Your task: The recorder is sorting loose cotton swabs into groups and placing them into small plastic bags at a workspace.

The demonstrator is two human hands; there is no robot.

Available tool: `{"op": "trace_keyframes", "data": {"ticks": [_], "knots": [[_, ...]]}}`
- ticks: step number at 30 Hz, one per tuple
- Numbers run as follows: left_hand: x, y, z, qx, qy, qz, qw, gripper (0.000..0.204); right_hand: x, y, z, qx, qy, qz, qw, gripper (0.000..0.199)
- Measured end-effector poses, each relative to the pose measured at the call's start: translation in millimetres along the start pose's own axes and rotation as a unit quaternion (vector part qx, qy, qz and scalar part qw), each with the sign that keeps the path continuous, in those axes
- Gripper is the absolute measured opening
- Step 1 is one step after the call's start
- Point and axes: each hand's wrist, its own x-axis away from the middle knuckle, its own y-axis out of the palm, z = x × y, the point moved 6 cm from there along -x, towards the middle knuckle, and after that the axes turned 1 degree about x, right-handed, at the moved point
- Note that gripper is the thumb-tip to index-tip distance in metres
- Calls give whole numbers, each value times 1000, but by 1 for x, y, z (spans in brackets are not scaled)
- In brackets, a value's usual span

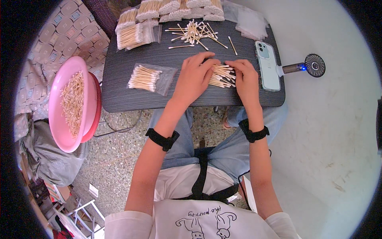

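A loose bundle of wooden-stick cotton swabs (223, 76) lies on the dark table between my two hands, its sticks running roughly crosswise. My left hand (195, 75) curls its fingers around the left ends, thumb and forefinger against the sticks. At the other side, my right hand (245, 75) presses bent fingers to the right ends. Part of the bundle is hidden under the left fingers. Left of my left hand rests a clear plastic bag (165, 81) with a batch of swabs (145, 77) in it. Beyond my hands is a scattered pile of swabs (195, 32).
Filled swab bags (171, 10) are stacked along the table's far edge, with clear bags (251, 24) at the far right. A phone (268, 69) and a small fan (314, 65) are at the right. A pink basin (59, 119) of swabs stands left of the table.
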Motion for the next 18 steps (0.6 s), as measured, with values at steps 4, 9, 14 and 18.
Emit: {"op": "trace_keyframes", "data": {"ticks": [4,9,14,18], "knots": [[0,1,0,-1,5,-17,1000,20,-1,5,-5,-153,43,-34,987,29],[1,4,-3,-9,12,-17,1000,19,2,7,-12,-130,9,-20,991,31],[1,5,-11,7,-51,-33,998,19,1,11,-18,-46,-43,-60,996,26],[0,3,-10,38,-54,-15,998,18,-2,14,-15,-51,-38,-46,997,17]]}}
